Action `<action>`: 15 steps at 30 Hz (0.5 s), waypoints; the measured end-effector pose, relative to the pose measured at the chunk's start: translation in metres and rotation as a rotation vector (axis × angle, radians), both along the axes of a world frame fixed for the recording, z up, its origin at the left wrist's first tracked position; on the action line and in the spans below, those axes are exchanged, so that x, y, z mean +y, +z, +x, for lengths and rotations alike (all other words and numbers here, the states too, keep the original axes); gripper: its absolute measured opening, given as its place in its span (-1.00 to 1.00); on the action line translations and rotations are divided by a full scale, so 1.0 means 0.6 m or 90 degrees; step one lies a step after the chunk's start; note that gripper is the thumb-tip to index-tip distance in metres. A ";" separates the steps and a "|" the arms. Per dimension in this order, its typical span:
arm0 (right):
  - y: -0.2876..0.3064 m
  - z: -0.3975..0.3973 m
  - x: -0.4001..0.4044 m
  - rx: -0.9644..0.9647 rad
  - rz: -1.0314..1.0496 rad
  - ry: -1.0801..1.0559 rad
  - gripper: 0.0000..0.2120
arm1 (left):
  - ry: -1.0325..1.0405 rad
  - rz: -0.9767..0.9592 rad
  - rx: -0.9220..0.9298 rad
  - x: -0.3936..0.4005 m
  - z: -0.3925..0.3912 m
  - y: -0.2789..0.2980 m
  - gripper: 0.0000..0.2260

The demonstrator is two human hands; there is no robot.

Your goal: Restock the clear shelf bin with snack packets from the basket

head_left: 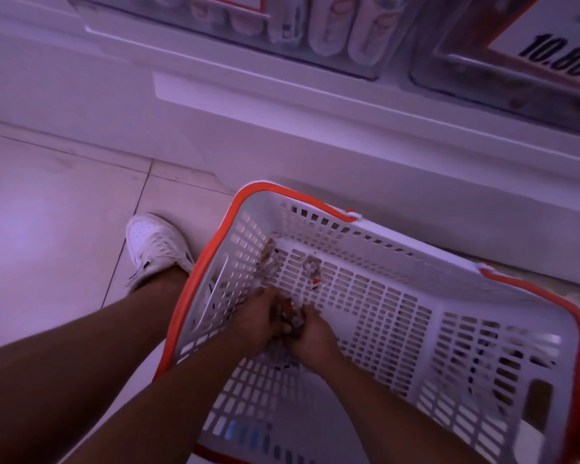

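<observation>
A white slotted basket [399, 329] with an orange rim stands on the floor by the shelf base. Both my hands are down inside it near its left wall. My left hand [257, 324] and my right hand [312, 333] are curled together around a small bunch of clear snack packets [290, 318]. A few loose snack packets lie on the basket floor, one [312, 266] in the middle and more [268, 256] against the left wall. The clear shelf bin [332, 31] sits at the top of the view with pale packets inside.
A second clear bin [503, 82] with a price card [559, 51] reading 10.80 stands at the top right. The white shelf base [282, 128] runs behind the basket. My white shoe [156, 246] rests on the tiled floor left of the basket.
</observation>
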State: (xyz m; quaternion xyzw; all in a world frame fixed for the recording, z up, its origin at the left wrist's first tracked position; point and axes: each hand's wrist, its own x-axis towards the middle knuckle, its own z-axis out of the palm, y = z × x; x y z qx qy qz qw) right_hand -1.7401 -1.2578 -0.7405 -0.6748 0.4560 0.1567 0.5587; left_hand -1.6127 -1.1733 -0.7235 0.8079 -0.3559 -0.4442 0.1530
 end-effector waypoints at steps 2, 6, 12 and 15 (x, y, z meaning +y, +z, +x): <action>-0.008 -0.018 0.006 0.058 -0.102 0.205 -0.64 | -0.138 0.035 -0.081 0.009 0.001 0.005 -0.52; 0.003 -0.004 0.012 -0.010 0.032 0.161 -0.41 | -0.321 0.014 -0.257 0.038 0.008 0.014 -0.35; 0.012 -0.024 -0.001 -0.024 -0.024 0.233 -0.61 | -0.233 0.175 -0.038 0.059 0.005 0.024 -0.47; 0.014 -0.044 0.012 0.020 -0.033 0.249 -0.58 | -0.202 0.225 -0.089 0.051 -0.019 0.020 -0.67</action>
